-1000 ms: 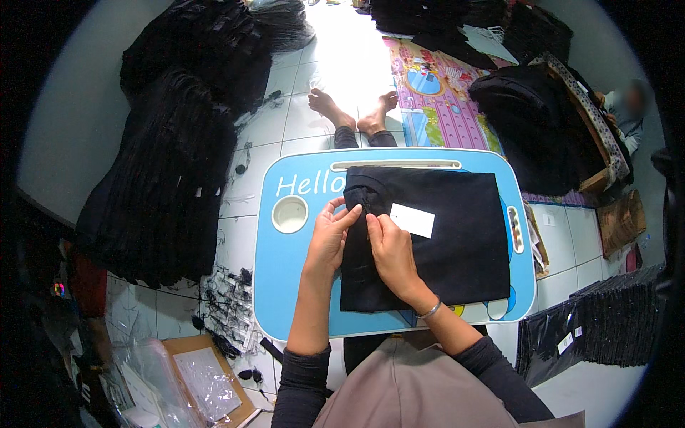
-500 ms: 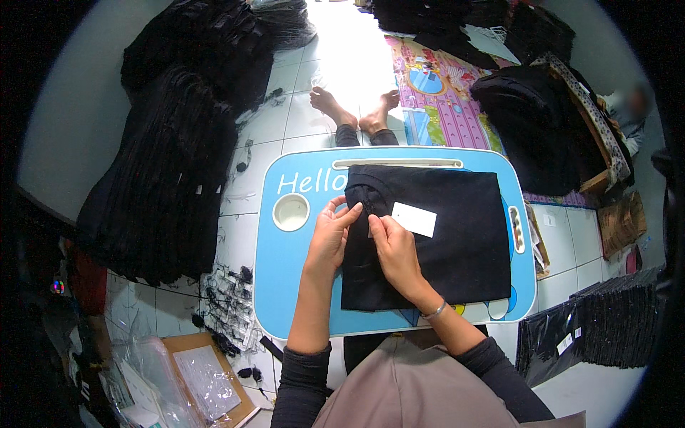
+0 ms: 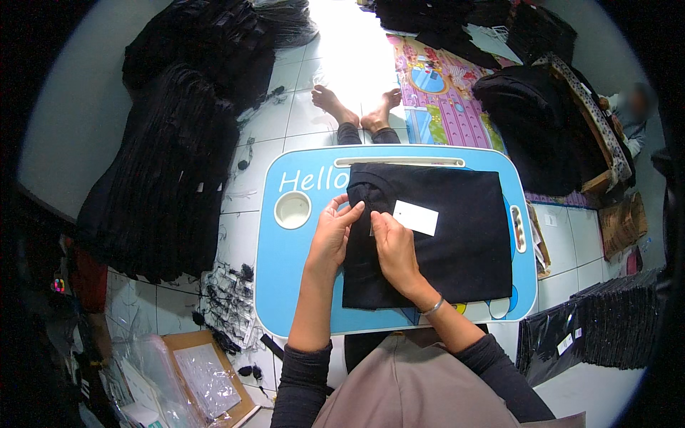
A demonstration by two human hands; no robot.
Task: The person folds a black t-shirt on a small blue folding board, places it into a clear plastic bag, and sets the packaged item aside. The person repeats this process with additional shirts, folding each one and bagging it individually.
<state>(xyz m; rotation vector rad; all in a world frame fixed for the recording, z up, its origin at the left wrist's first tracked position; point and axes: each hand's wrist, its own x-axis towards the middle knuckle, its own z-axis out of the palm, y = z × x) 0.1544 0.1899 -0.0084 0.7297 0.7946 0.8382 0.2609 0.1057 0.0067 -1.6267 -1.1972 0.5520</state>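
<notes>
A folded black garment [image 3: 449, 267] lies on a blue lap table [image 3: 292, 278]. My left hand [image 3: 332, 235] is at the garment's upper left, its thumb and fingers pinching the curved, gathered edge there. Close beside it, my right hand [image 3: 396, 250] has thumb and forefinger pressed together over the cloth. Something small and pale shows at those right fingertips, too small to make out. A blank-looking white card tag [image 3: 416, 218] rests on the garment just beyond the right hand.
A round cup recess [image 3: 292, 210] and a long slot [image 3: 399, 162] are set into the table. Heaped black garments [image 3: 164, 164] stand at left, packed black ones [image 3: 599, 321] at right. An opened carton [image 3: 210, 378] sits lower left. A person [image 3: 631, 118] is at far right.
The whole view has shifted slightly. My right fingertips have moved a little up off the card's lower left side; the left hand keeps its pinch on the edge.
</notes>
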